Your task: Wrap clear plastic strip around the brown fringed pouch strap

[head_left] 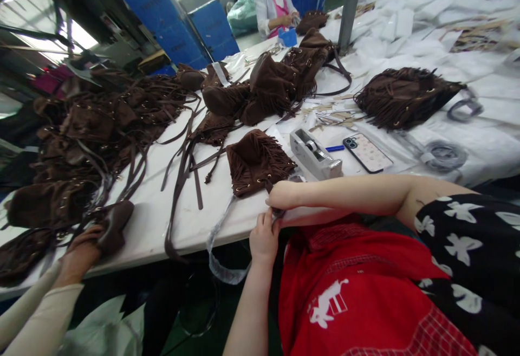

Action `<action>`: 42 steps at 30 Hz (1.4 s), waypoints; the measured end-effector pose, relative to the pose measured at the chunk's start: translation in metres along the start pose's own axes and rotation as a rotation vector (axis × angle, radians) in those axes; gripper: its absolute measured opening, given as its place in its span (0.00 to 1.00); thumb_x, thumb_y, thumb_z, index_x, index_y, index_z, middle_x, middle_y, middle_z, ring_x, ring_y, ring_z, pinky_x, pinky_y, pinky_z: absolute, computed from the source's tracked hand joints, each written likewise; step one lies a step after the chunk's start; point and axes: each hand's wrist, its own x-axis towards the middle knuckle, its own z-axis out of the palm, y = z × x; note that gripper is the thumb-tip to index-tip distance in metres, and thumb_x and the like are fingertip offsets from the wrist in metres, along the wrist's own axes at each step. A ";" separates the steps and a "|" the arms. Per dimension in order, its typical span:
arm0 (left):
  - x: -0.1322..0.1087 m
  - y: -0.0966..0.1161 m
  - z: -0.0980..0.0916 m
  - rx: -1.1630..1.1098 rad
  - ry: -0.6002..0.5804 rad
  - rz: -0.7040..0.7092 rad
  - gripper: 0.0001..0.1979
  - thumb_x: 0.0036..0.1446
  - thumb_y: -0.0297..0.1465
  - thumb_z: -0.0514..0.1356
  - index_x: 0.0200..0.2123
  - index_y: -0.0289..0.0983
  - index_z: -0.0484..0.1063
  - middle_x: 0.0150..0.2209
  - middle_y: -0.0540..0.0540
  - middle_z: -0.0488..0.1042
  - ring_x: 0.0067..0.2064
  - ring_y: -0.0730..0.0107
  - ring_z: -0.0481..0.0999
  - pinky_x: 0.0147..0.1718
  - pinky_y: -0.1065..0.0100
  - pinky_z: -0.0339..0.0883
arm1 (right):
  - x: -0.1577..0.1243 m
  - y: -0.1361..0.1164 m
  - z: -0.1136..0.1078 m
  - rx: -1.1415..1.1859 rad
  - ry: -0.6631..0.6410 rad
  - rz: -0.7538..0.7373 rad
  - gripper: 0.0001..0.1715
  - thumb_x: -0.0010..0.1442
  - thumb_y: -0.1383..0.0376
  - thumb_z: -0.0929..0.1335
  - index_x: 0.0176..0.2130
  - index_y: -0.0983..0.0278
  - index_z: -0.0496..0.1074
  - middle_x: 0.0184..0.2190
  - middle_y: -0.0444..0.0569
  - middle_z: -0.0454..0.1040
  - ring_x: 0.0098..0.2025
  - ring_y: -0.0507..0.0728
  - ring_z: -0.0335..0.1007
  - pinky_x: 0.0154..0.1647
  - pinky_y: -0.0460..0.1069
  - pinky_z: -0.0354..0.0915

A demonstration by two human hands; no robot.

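A dark brown fringed bag (255,163) lies at the table edge, with gold-coloured eyelets along its rim. Beside that rim my right hand (283,194) is closed around a dark strap that runs from the bag. Just below, my left hand (264,237) is closed, its fingertips pinching the same strap close to the right hand. Part of the strap is hidden by my fingers. A plastic-wrapped strap (227,274) loops from the bag's near corner down below the table edge towards my hands.
A grey tape dispenser (314,155), a blue pen (335,148) and a phone (368,153) lie right of the bag. Brown bags (117,112) are heaped left. A co-worker's hand (83,250) touches one at lower left. Another person (278,6) works across the table (150,204).
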 end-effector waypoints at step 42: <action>-0.021 0.003 0.013 0.004 0.045 -0.021 0.21 0.63 0.38 0.52 0.58 0.39 0.62 0.41 0.45 0.74 0.35 0.67 0.77 0.28 0.71 0.65 | 0.003 -0.011 0.005 -0.060 -0.006 -0.072 0.11 0.59 0.69 0.64 0.37 0.68 0.76 0.35 0.58 0.78 0.39 0.60 0.75 0.37 0.50 0.65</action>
